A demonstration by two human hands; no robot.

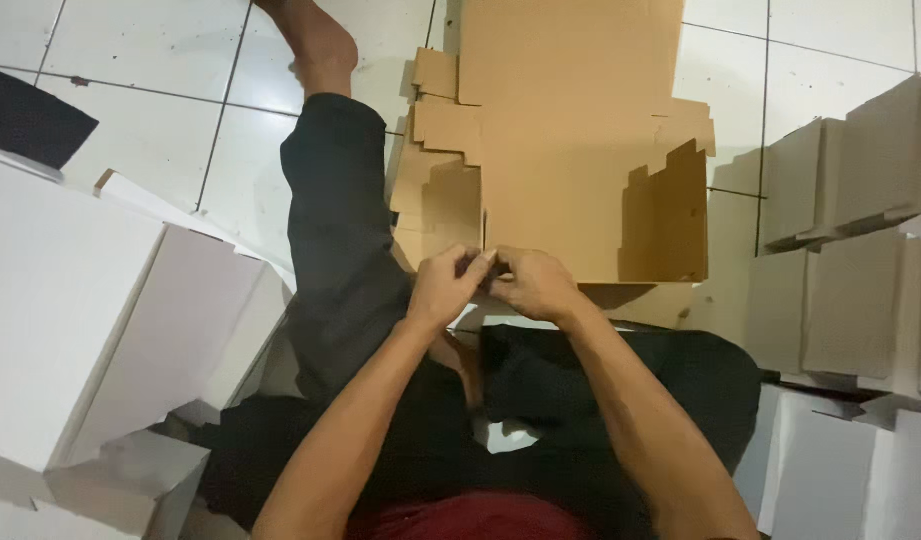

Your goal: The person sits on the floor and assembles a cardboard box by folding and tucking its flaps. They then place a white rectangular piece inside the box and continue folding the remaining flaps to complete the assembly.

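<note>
Item one: a flat brown die-cut cardboard box blank (571, 150), lying on the white tiled floor (151, 60) ahead of my seated, black-trousered legs (341, 250). Its right side flap (671, 215) stands upright; the left flaps (443, 150) lie flat or only half raised.

Item two: my left hand (446, 285) and right hand (536, 285), touching each other at the blank's near edge. Fingers on both are curled tight, pinching what I take to be a small tab of that edge, though the knuckles hide the contact itself.

Item three: finished white folded boxes, a stack at left (81, 300) and stacked rows at right (851, 260).

Progress, as I judge it: many boxes done; this one barely begun, with walls, front and lid unformed.
</note>
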